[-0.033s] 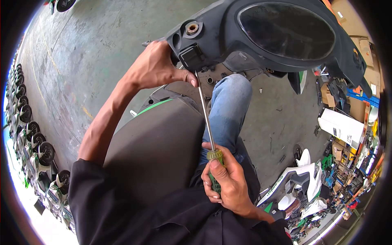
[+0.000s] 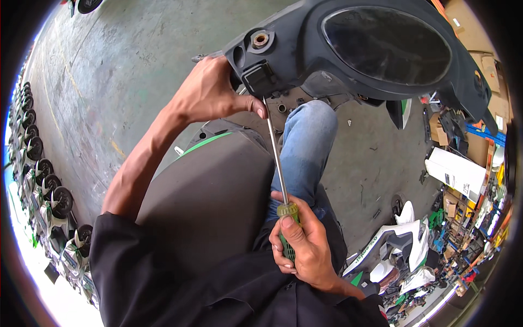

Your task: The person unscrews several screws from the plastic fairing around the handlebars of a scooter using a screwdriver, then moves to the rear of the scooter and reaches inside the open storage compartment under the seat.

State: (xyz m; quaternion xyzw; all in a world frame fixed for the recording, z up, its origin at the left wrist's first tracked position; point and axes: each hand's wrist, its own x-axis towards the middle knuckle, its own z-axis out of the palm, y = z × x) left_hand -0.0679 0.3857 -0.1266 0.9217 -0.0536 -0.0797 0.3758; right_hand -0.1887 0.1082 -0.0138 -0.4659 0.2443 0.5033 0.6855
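My right hand [image 2: 305, 245] is closed round the green ribbed handle of a long screwdriver [image 2: 277, 158]. Its metal shaft slants up and its tip meets the underside of a black scooter handlebar cover [image 2: 297, 52], just below a small square switch block [image 2: 259, 76]. My left hand [image 2: 210, 92] grips the left end of that cover, most of its fingers hidden behind it. The left thumb lies against the upper shaft, close to the tip. A dark oval display [image 2: 387, 46] fills the middle of the cover.
Below the cover are a dark scooter seat [image 2: 201, 191] and my jeans-clad knee [image 2: 310, 131]. Scooters [image 2: 60, 201] line the far left. To the right stand a white box [image 2: 456, 169], white body panels [image 2: 392, 248] and cluttered parts. A small screw-like piece [image 2: 349, 122] lies on the floor.
The cover appears slightly lower and further right in the picture, along with the surroundings. Both hands keep their hold and the screwdriver stays at the same spot.
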